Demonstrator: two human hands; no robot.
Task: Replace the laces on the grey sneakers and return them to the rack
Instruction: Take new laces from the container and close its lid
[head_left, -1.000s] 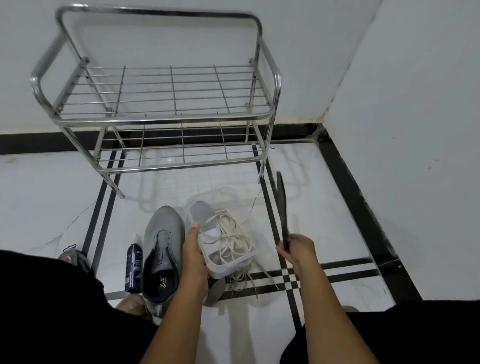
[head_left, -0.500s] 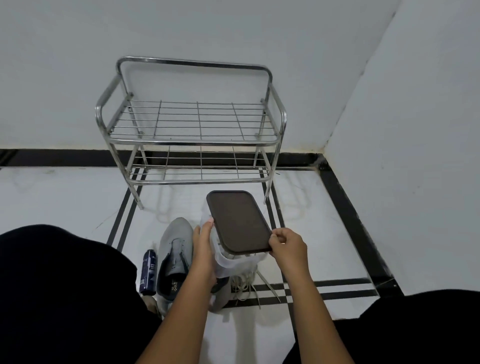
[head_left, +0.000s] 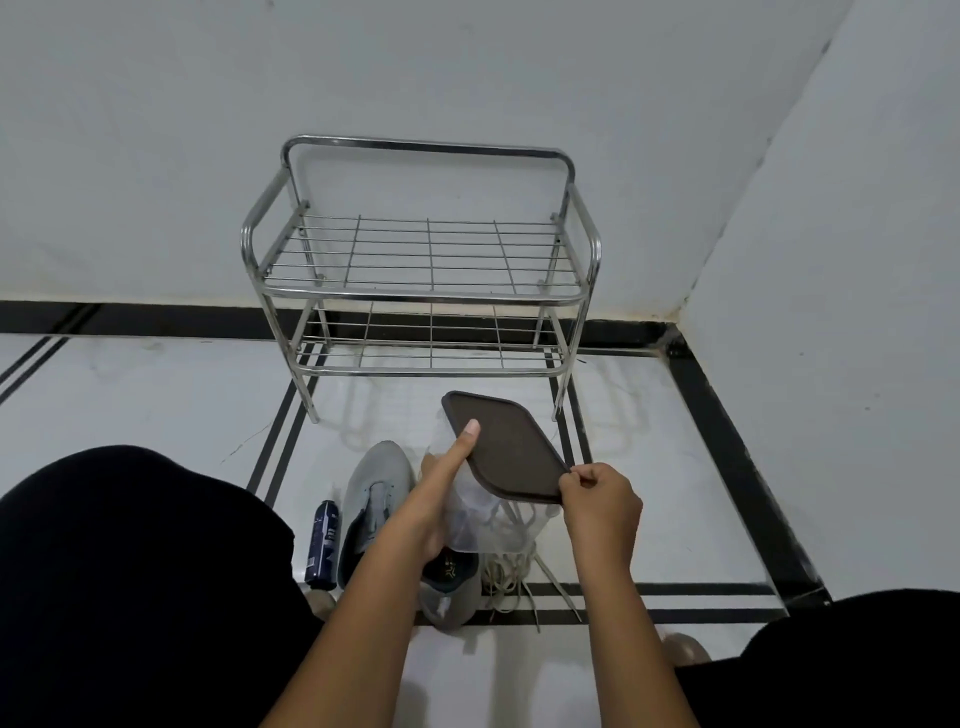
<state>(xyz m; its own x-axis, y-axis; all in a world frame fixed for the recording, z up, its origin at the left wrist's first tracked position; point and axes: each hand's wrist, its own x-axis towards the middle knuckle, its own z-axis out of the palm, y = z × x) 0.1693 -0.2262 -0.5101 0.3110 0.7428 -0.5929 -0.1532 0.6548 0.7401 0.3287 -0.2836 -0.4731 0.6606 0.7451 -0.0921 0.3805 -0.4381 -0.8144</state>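
A clear plastic box (head_left: 475, 525) is held over the floor, with a dark brown lid (head_left: 509, 452) lying on top of it. My left hand (head_left: 441, 483) grips the box's left side, its thumb pressing on the lid. My right hand (head_left: 597, 499) pinches the lid's near right corner. One grey sneaker (head_left: 371, 499) lies on the floor left of the box. A second grey sneaker (head_left: 447, 592) sits under my left wrist, mostly hidden. Cream laces (head_left: 511, 582) trail on the floor below the box.
A two-tier steel wire rack (head_left: 421, 291) stands against the far wall, both shelves bare. A dark blue spray can (head_left: 322, 545) lies left of the sneakers. White walls meet in a corner at the right. My black-clad knees fill the lower corners.
The lid went from upright in my right hand to lying flat on the box. My left thumb has moved onto the lid. The view has tilted upward.
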